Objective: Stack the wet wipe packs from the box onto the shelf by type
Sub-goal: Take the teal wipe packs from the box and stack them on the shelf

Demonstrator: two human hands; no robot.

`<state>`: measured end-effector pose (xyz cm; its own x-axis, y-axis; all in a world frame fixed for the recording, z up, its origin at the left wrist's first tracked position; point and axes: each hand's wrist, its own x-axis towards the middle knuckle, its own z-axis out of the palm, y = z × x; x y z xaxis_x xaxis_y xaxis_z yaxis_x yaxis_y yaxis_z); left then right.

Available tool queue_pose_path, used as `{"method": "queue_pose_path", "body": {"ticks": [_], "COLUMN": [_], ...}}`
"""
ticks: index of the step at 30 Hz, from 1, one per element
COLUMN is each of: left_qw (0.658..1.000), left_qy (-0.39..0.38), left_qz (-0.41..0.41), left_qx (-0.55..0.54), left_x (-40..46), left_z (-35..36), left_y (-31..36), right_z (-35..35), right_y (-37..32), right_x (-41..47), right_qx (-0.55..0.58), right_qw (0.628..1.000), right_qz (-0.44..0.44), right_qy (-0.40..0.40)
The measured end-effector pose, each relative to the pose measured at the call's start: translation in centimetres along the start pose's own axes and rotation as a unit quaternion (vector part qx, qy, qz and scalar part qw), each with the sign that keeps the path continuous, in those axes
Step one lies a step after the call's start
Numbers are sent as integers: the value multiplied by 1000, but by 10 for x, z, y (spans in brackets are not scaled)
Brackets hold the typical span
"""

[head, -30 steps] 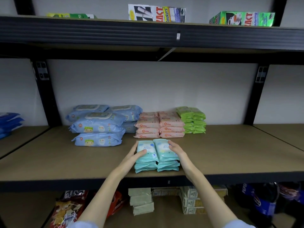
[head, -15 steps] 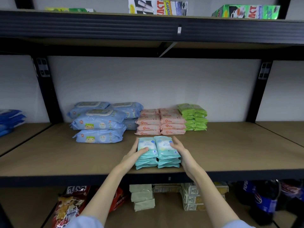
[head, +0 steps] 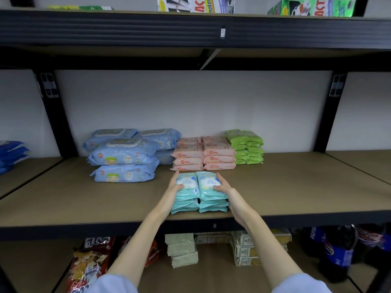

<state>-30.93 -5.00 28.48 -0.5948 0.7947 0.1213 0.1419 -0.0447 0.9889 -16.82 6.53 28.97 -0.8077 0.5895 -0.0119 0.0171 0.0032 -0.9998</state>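
Fingers (head: 175, 182) of both hands curled around two glossy, pillowy teal wipe stacks (head: 200, 192) on fibreboard shelf (head: 84, 199).

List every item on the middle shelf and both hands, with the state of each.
teal packs: two side-by-side stacks near the shelf's front edge, gripped from both sides.
left hand: grips the left teal stack, thumb on top.
right hand: grips the right teal stack, thumb on top.
pink packs: two neat stacks, untouched.
green packs: stacked at the back, untouched.
light blue packs: piled loosely, untouched.
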Motion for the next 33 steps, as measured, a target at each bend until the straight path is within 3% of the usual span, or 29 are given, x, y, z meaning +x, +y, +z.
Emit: {"method": "queue_pose_path", "body": {"ticks": [21, 24, 27, 30, 33], "left_qw": [998, 1000, 990, 951, 926], "left_qy": [-24, 2, 13, 14, 29], "left_qz": [-24, -5, 54, 117, 124], "left_qx": [46, 23, 132, 286, 356], "left_x": [-4, -17, -49, -96, -138], "left_z": [-8, -8, -14, -19, -19], "left_y": [4, 8, 3, -12, -38], "right_z": [1, 2, 9, 17, 23], "right_y": [-3, -6, 7, 44, 89], "right_x": [-2, -13, -46, -90, -121], "right_qx": [-16, 14, -32, -198, -262], "right_qw": [999, 997, 982, 939, 931], "right_qz": [-30, -50, -123, -227, -208], "right_qy": [2, 62, 139, 168, 146]}}
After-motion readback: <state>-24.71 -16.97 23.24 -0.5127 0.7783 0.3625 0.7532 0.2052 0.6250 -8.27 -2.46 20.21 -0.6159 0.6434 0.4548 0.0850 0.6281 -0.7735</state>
